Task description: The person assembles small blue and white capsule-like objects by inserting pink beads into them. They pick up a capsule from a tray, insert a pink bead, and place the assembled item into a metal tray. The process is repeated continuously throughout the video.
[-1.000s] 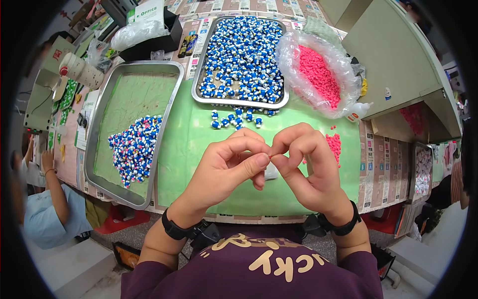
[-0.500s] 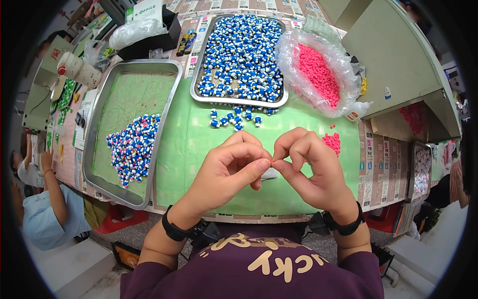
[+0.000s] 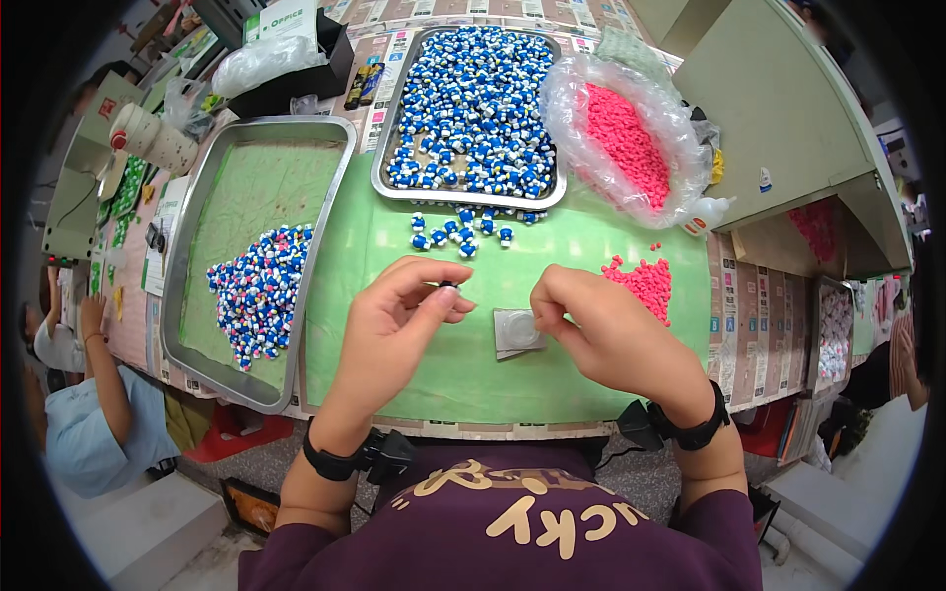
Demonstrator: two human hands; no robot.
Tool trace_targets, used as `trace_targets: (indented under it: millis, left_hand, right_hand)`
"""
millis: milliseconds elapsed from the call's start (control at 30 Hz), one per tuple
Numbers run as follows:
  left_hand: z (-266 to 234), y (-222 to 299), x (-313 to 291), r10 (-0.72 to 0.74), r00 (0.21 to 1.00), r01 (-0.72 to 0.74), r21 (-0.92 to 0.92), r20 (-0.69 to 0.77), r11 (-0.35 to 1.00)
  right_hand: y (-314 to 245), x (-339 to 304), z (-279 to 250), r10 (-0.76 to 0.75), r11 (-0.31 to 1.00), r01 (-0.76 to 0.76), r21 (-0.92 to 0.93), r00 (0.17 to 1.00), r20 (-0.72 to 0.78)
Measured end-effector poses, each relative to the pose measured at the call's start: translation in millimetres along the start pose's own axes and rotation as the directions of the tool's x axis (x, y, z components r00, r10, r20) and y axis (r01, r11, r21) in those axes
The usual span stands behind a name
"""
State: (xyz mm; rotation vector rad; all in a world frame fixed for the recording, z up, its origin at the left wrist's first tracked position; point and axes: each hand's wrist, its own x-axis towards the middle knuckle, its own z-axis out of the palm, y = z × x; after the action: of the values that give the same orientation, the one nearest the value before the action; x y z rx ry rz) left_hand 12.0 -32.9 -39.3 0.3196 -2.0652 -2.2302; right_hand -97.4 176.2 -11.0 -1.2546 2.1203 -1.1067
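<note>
Between the thumb and fingers of my left hand [image 3: 399, 320] is a small dark blue figurine piece [image 3: 449, 286], mostly covered by the fingertips. My right hand [image 3: 611, 330] is curled with its fingertips at the edge of a small grey square pad [image 3: 518, 333], which has a clear round blob on it. Whatever its fingers pinch is hidden. Just beyond my hands lie several loose blue-and-white figurine pieces [image 3: 463, 234]. A small heap of pink pieces [image 3: 645, 286] sits on the green mat [image 3: 443, 379] beside my right hand.
A metal tray [image 3: 379, 177] of blue-and-white pieces stands at the back. To the left, another metal tray [image 3: 345, 148] holds pieces with pink bits. A plastic bag [image 3: 572, 108] of pink pieces and a white squeeze bottle [image 3: 707, 213] are at the right, by a grey cabinet [image 3: 788, 128].
My hands have parted from their meeting point. The left moved left with the piece; the right turned down to the pad, now uncovered.
</note>
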Motion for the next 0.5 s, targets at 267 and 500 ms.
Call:
trace_targets:
  millis: [267, 500]
  left_hand:
    - [-16, 10, -4, -0.035, 0.999, 0.031, -0.103, -0.03, 0.994]
    - [5, 19, 8, -0.103, 0.99, 0.129, -0.31, 0.098, 0.942]
  right_hand:
    - [-3, 6, 3, 0.023, 0.997, -0.02, -0.073, 0.999, 0.035]
    - [-11, 7, 2, -0.052, 0.9, 0.18, 0.398, 0.949, -0.311]
